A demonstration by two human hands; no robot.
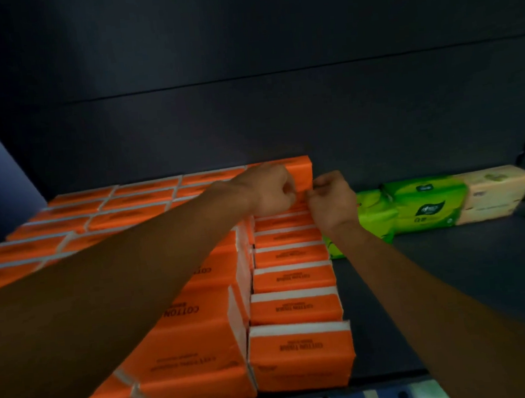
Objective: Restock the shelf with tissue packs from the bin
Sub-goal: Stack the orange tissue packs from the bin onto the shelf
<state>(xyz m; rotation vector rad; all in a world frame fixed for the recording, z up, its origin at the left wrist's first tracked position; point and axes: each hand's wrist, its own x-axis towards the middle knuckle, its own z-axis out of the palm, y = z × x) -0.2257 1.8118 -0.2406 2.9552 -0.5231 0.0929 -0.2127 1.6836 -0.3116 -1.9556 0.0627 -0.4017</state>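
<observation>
Left side: orange tissue packs [185, 348] filled shelf [452, 277] in rows. Your left hand [270, 191] curled on rearmost orange pack [300, 171], which stood above right column. Your right hand [331, 202] pinched its near edge. Green packs [426, 203] lay just beside, right. Risk: soft wrapper slips from thin pinch, and pack topples onto green ones.

You are looking at a dim, low-contrast picture. The dark back panel [242, 57] and the shelf floor [469, 291] are almost black. The orange packs [295, 304] are by far the brightest area, and their print is soft and only partly readable. Your left forearm [90, 309] and right forearm [461, 314] lie in heavy shadow. The wide lens bows the shelf lines near the edges. The green packs [426, 203] and the far rows look blurred.
</observation>
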